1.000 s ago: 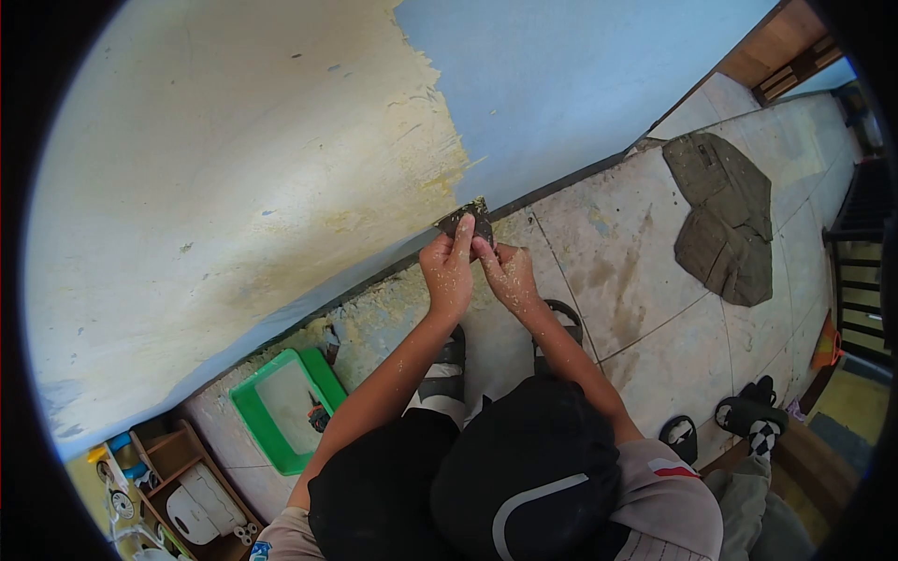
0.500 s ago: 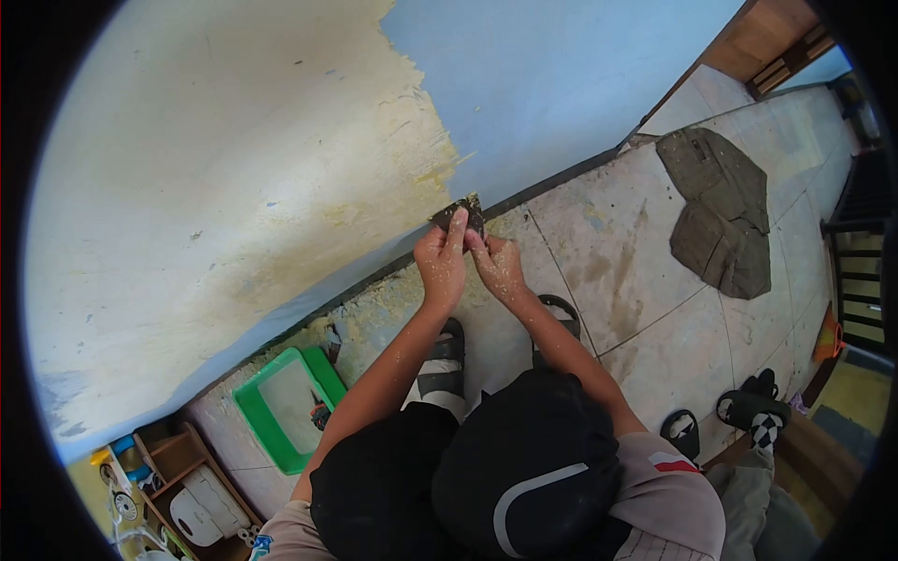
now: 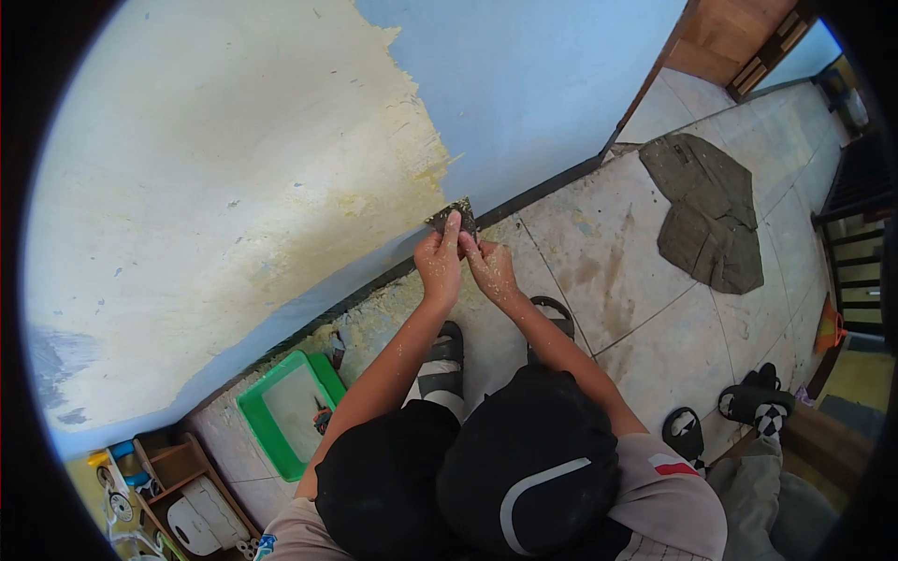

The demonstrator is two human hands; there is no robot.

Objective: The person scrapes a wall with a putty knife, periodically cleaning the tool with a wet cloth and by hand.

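A dark, flat scraper [image 3: 456, 213] speckled with paint crumbs is gripped by both hands low against the wall. My left hand [image 3: 439, 269] is closed on it, a finger stretched along its face. Beside it, my right hand [image 3: 492, 268] pinches the scraper's near right side. Pale flakes cling to both hands and forearms. The wall [image 3: 271, 140] is bare and cream-yellow on the left, with a ragged edge against blue paint [image 3: 533, 84] on the right. A strip of blue also runs along its foot.
On the flake-strewn tiled floor [image 3: 645, 299] stand a green tray [image 3: 265, 421] and, at lower left, a wooden shelf [image 3: 168, 472]. A dark cloth [image 3: 706, 210] lies to the right. Another person's sandalled foot [image 3: 758, 407] shows at lower right.
The view has shifted slightly, with wall and cloth now further left in it. Both hands keep their grip on the scraper, which sits at nearly the same place by the wall's foot.
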